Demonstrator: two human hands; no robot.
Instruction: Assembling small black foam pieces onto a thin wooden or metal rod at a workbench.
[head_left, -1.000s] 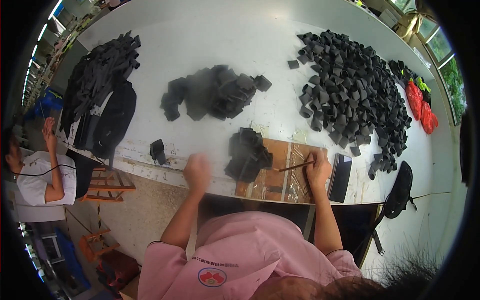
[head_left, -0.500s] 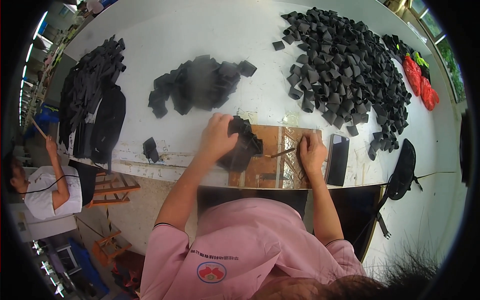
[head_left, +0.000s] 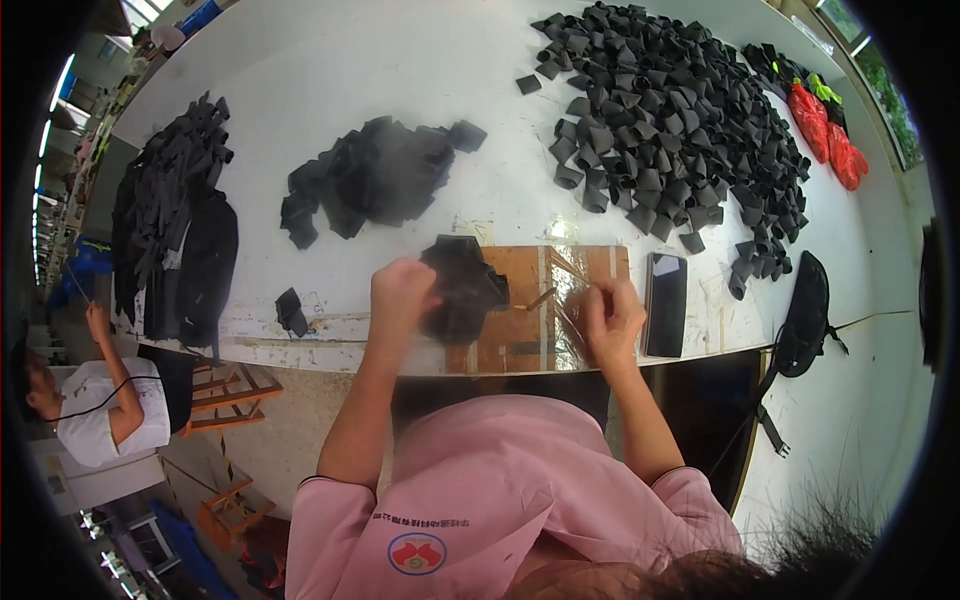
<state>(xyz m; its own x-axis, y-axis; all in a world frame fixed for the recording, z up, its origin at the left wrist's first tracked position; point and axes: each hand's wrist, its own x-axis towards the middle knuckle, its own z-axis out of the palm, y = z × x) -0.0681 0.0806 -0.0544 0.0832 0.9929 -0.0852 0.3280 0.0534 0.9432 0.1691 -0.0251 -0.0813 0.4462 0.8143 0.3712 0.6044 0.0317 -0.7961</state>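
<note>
My left hand [head_left: 400,293] is closed beside a small stack of flat black pieces [head_left: 462,285] on the near part of the white table [head_left: 330,60]. It touches the stack's left side; whether it grips a piece is blurred. My right hand [head_left: 612,318] holds a thin brown stick tool [head_left: 545,297] over a brown wooden board [head_left: 540,300] covered with shiny clear film.
A big heap of curled black pieces [head_left: 670,130] lies at the far right, a looser black heap [head_left: 375,175] in the middle, long black strips [head_left: 175,225] at the left. A dark phone [head_left: 665,303] lies right of the board. Another person [head_left: 95,400] sits at lower left.
My left hand rose from the table edge to the small black stack and now sits at its left side. My right hand stayed over the board with the stick.
</note>
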